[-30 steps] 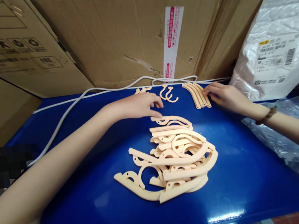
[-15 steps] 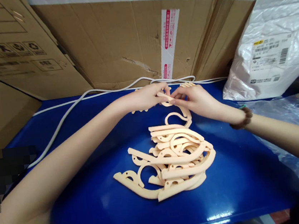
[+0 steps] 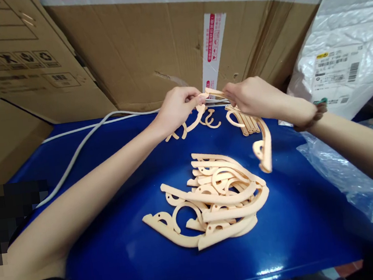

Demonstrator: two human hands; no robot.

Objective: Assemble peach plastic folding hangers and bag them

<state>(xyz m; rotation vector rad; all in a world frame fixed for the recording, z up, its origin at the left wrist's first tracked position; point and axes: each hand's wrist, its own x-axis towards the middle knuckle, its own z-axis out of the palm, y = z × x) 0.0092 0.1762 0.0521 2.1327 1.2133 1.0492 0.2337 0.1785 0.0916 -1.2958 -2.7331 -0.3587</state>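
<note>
My right hand [image 3: 247, 96] is closed around a cream folding hanger [image 3: 266, 149]. One of its curved arms hangs down past my wrist side, its hook loop shows below my fingers, and another end points left. At that end, the thumb and fingers of my left hand [image 3: 182, 104] pinch a small cream tip; I cannot tell whether it is joined to the rest. Below both hands lies a heap of folding hangers [image 3: 228, 193] on the blue table [image 3: 119, 255]. Behind my left hand are more hanger parts [image 3: 213, 119], partly hidden.
A neat row of hangers [image 3: 248, 124] lies beneath my right hand. White cable [image 3: 77, 157] runs along the back and left. Cardboard boxes [image 3: 148, 41] wall off the rear. A white parcel bag [image 3: 334, 51] and clear plastic film [image 3: 345, 171] are at right.
Both hands have lifted slightly, and my right hand has moved right and turned. The hanger has swung up and right from beside the heap, uncovering the row behind it.
</note>
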